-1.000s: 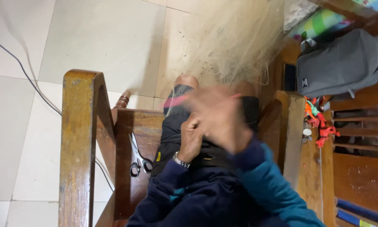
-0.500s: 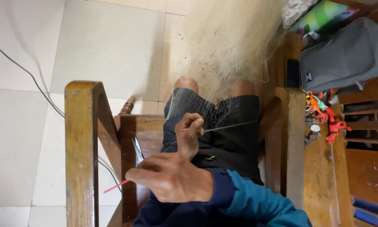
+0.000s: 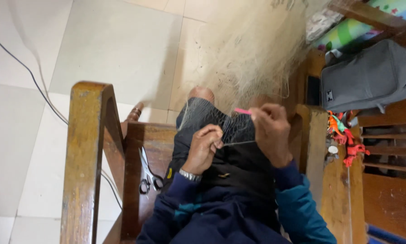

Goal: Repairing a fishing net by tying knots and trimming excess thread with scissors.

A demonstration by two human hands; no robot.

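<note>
A pale fishing net (image 3: 252, 58) hangs in a bundle from above and spreads over my lap. My left hand (image 3: 206, 147) pinches the net's edge and a taut line in front of my knees. My right hand (image 3: 270, 131) grips a thin pink netting needle (image 3: 242, 111) and has its tip in the mesh just above the left hand. I sit on a wooden chair (image 3: 135, 180) in dark shorts, with one dark blue sleeve and one teal sleeve.
Black-handled scissors (image 3: 147, 176) lie on the seat to my left. The chair's wooden armrest (image 3: 83, 162) stands at left. A grey backpack (image 3: 365, 77) and red-orange plastic pieces (image 3: 347, 135) sit on wooden furniture at right. A cable (image 3: 31, 81) crosses the tiled floor.
My right hand has swung from low at my left side up to the net, carrying the pink needle. The left hand has stayed on the net's edge.
</note>
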